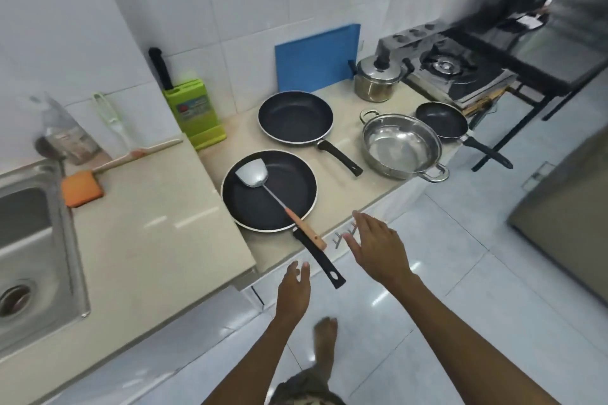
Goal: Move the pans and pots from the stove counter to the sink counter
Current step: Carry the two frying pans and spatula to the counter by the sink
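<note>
Two hands out, both empty. My left hand (293,286) hangs open, fingers loosely together, just short of the black handle (320,260) of the nearest frying pan (268,191). My right hand (378,248) is spread, palm down, just right of that handle, touching nothing.

Landmark is that nearest pan. It sits at the front edge of the stove counter (348,141), its handle sticking out past the edge toward me. A steel spatula (263,186) lies loose in it, wooden grip resting on the pan rim near the handle. Left of the pan, one step higher, is the sink counter (148,233), with an orange sponge (82,189) and the sink (36,240) further left.

Behind the pan: a second frying pan (296,117). Right of that, a wide steel pot (401,145) with two loop handles, then a small frying pan (442,120) with its handle overhanging the counter end. Furthest back, a lidded steel pot (376,79) by the gas stove (460,76) and a blue cutting board (317,57).

All five pieces are not yet moved.

Risks, my guess: lifting the nearest pan one-handed tilts it and the spatula slides out onto the floor; the raised lip of the sink counter could catch the pan base; the lid may slip off later.
</note>
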The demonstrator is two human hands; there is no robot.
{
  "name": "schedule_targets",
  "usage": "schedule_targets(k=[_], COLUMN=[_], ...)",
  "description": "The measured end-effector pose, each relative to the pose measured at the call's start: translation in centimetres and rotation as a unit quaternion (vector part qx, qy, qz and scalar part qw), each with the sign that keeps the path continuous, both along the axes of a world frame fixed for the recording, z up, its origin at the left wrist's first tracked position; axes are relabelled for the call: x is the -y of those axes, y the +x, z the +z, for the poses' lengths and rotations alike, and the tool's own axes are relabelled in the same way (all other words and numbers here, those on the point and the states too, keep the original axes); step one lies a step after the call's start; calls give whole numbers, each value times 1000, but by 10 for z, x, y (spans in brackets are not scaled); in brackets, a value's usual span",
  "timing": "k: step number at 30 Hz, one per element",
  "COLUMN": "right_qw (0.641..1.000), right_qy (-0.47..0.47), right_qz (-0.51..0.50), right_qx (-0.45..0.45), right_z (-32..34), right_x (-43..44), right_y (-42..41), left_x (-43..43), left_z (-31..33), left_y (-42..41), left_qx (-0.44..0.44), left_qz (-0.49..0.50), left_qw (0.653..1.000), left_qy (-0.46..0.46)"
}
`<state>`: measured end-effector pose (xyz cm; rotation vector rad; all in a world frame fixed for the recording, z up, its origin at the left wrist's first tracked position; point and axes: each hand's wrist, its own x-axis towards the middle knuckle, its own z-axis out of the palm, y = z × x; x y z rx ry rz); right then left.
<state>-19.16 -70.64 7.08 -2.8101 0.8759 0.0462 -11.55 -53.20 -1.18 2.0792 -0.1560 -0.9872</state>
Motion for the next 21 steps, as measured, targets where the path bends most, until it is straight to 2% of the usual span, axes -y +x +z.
schedule_targets(k=[2,5,10,12,15,18,21], right_qw=[999,998,994,993,989,983,959], right_qy=[25,46,94,107,133,174,276], right_qz=[8,27,19,20,26,16,-14], right_qx=[-19,-25,-43,-54,-58,-54,-67], right_z=[-4,-12,-30,-41,-61,-80,-101], right_x=[33,83,148,172,207,230,250], right_y=[23,64,119,142,177,209,239], left_x=[23,49,71,83,98,107,124], left_z=[-4,-9,-24,-27,-33,-28,-33], left_y=[6,13,16,20,24,22,17], left_qx=[-111,-269,-374,-388,-370,-363,-300], left_qz=[79,203,330,371,423,454,490], left_qw=[991,939,862,837,821,803,814], left_qy=[-16,-72,-92,-102,-96,-128,-90])
